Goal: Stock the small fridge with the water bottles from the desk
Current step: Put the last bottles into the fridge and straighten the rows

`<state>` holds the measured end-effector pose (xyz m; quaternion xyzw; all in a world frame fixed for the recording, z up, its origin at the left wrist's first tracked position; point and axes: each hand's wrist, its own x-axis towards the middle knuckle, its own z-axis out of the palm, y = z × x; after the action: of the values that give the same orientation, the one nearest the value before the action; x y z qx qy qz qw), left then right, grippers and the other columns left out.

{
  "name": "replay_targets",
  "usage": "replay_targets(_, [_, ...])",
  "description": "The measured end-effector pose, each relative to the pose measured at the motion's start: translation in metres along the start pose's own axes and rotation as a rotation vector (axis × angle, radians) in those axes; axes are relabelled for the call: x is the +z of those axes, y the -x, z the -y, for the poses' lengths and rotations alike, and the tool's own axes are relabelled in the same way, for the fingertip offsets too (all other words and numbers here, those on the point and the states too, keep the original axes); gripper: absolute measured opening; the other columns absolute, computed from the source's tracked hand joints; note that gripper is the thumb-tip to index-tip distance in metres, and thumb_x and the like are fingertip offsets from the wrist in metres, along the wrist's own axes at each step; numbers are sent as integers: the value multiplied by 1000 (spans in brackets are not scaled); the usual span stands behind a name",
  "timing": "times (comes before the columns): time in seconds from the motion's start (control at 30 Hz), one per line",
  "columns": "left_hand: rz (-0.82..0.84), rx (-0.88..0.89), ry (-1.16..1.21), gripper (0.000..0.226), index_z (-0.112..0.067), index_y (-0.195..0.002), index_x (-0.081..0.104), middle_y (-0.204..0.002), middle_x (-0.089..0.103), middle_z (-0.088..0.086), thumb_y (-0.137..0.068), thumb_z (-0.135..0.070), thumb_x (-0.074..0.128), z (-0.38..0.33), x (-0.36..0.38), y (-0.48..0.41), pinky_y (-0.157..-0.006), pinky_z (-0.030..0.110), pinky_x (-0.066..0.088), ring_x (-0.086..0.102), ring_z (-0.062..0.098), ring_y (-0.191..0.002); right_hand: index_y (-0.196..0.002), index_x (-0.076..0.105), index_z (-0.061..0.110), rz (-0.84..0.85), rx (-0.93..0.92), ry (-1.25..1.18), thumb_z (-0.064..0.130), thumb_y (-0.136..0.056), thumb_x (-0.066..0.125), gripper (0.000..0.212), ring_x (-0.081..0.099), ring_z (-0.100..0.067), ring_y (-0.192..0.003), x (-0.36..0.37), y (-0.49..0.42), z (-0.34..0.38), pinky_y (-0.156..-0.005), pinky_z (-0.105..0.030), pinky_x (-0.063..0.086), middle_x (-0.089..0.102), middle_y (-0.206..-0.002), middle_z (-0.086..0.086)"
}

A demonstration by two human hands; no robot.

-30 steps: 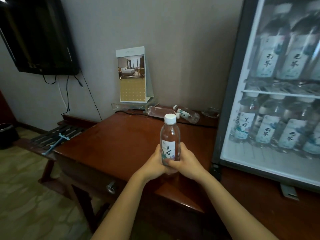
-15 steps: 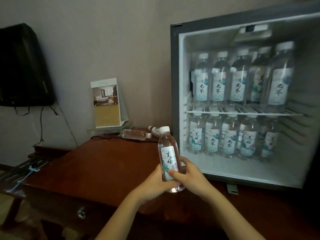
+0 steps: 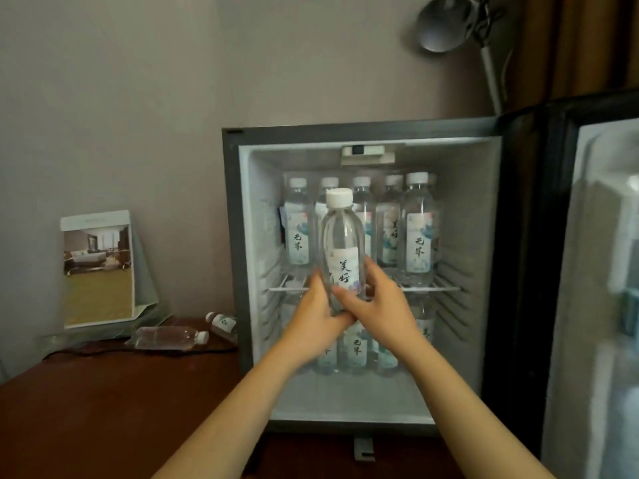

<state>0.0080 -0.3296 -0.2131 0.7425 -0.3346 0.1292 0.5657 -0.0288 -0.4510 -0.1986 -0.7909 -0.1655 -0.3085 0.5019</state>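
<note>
Up goes the bottle point(image 3: 342, 252) — half a second ago I had it low over the desk point(image 3: 103, 409) edge, and now it is lifted in front of the open fridge point(image 3: 366, 281), level with the wire shelf point(image 3: 428, 289). Both my hands are wrapped around its lower half: left hand point(image 3: 313, 314) cupping the base and left side, right hand point(image 3: 377, 302) closed over the right side, thumb across the label. It stands upright, white cap on top, not yet inside the fridge.

Just behind my hands, the upper shelf carries a row of upright bottles point(image 3: 418, 233) with white caps. Below my wrists, more bottles point(image 3: 356, 350) stand on the fridge floor, partly hidden by my forearms, so I cannot count them.

Off to the right of my right arm, the fridge door point(image 3: 594, 305) hangs open, its inner face blurred.

Off to the left of my left arm, two more bottles lie on their sides at the back of the desk: a clear one point(image 3: 169, 338) with its cap pointing toward the fridge, and a second one point(image 3: 223, 321) just beside the fridge wall, half hidden. Further left, a card point(image 3: 98, 271) with a room photo stands against the wall. Above the fridge, a lamp point(image 3: 446, 24) leans in.
</note>
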Motion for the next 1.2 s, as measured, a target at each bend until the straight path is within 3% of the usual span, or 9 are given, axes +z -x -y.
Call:
replay_targets(0.1, [-7, 14, -45, 71, -29, -136, 18, -116, 54, -19, -83, -12, 62, -8, 16, -34, -84, 23, 50, 56, -3, -103, -137, 43, 22, -122, -37, 86, 32, -84, 65, 58, 62, 2, -93, -15, -20, 0, -75, -9, 47, 67, -108, 10])
replay_targets(0.2, [-42, 18, -134, 64, -18, -134, 22, -112, 56, -10, -83, -6, 60, -10, 31, -57, -83, 34, 54, 58, 9, -100, -138, 43, 15, -247, 22, 158, 36, -84, 65, 62, 63, -16, -98, -21, -31, -8, -84, -32, 53, 67, -108, -4])
replay_targets(0.27, [-24, 17, -190, 65, -17, -135, 22, -109, 53, -9, -84, -4, 60, -9, 39, -64, -75, 24, 52, 56, 10, -96, -130, 52, 16, -317, 56, 199, 39, -82, 67, 55, 65, -17, -89, -24, -34, -13, -79, -35, 54, 69, -97, -5])
replay_targets(0.47, [-40, 19, -257, 58, -9, -132, 29, -130, 43, 11, -84, -12, 62, -1, 46, -72, -94, 38, 48, 53, 22, -112, -130, 55, 18, -404, 157, 258, 38, -81, 69, 55, 67, -12, -84, -29, -41, -29, -67, -19, 49, 73, -95, -2])
replay_targets(0.57, [-40, -25, -382, 50, -4, -128, 32, -126, 41, 14, -88, -21, 57, -3, 45, -75, -82, 32, 45, 52, 26, -108, -130, 55, 18, -425, 182, 281, 36, -83, 67, 51, 66, -15, -92, -26, -40, -32, -75, -22, 49, 70, -107, -5])
replay_targets(0.67, [13, -71, -445, 45, -3, -126, 34, -124, 44, 15, -92, -26, 51, -4, 42, -77, -81, 33, 45, 53, 27, -104, -128, 55, 15, -465, 208, 306, 35, -84, 67, 50, 60, -1, -70, -22, -41, -32, -53, -5, 38, 71, -103, -4])
replay_targets(0.83, [65, -42, -510, 49, -5, -133, 35, -127, 48, 14, -96, -36, 42, 0, 40, -76, -94, 43, 45, 53, 27, -111, -128, 56, 19, -472, 261, 362, 37, -85, 64, 47, 67, -22, -79, -17, -42, -35, -64, -25, 47, 72, -93, -10])
replay_targets(1.07, [66, -55, -667, 70, -6, -147, -7, -151, 21, 17, -98, -24, 38, 8, 54, -69, -106, 44, 36, 35, 30, -132, -123, 60, 16, -487, 287, 421, 32, -88, 62, 38, 65, -26, -87, -20, -43, -39, -66, -29, 48, 69, -101, -10])
replay_targets(1.2, [28, -16, -738, 76, -3, -145, -11, -147, 27, 18, -96, -19, 44, 14, 59, -69, -107, 40, 36, 35, 30, -131, -124, 59, 14, -483, 273, 417, 29, -88, 62, 38, 66, -25, -86, -22, -41, -41, -67, -29, 51, 69, -106, -8])
